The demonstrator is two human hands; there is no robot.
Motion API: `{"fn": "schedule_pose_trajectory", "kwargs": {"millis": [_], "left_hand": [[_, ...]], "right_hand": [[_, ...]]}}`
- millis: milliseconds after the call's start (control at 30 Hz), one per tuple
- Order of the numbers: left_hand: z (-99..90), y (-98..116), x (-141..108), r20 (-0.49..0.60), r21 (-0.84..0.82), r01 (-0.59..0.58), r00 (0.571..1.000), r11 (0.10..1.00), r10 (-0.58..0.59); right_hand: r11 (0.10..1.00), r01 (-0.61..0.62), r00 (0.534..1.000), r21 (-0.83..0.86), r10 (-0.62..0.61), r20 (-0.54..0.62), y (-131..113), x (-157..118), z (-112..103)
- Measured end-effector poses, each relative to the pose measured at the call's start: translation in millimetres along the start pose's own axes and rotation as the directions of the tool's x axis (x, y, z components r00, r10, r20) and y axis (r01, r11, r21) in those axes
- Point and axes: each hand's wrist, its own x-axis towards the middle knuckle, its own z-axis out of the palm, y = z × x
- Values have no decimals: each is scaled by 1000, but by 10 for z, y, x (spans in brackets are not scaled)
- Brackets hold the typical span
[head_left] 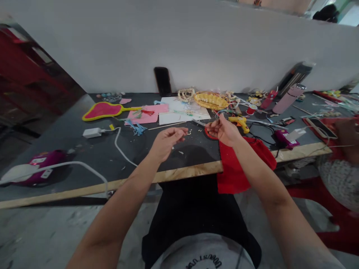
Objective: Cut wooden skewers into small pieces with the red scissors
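My left hand (168, 141) is over the dark tabletop near its front edge, fingers curled and thumb pressed on the index finger. What it pinches, if anything, is too small to see. My right hand (224, 130) is also closed in a pinch, and anything between its fingertips cannot be made out. Beneath and beside it lie scissors with red handles (210, 133), blades toward the left. Small pale bits (190, 132) are scattered on the table between the hands. A red cloth (234, 170) hangs over the edge under my right forearm.
Behind the hands are white sheets (179, 118), a yellow basket (211, 101) and a propped phone (162, 81). A yellow glue gun (240, 123), red thread spool (251, 109) and pink bottle (288, 99) stand right. Left are a fly-swatter-like paddle (102, 111) and a white cable (119, 144). Another person sits far right.
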Motion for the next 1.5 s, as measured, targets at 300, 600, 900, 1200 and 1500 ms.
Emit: {"fn": "schedule_pose_trajectory", "kwargs": {"millis": [300,600,900,1200,1500], "left_hand": [[-720,167,88,-152,476,40,988,878,37],[-805,234,182,-241,672,51,958,738,153],[-289,-179,404,121,836,-244,956,492,269],[62,-213,479,319,785,-441,890,436,326],[219,-297,503,409,794,-505,855,337,317]], "right_hand": [[993,-105,990,58,99,102,-86,-16,-254],[761,128,992,-636,-106,72,46,314,-264],[988,16,935,-155,40,351,155,325,-22],[983,-181,878,24,151,454,141,253,-27],[966,-224,870,131,137,474,165,252,-49]]}}
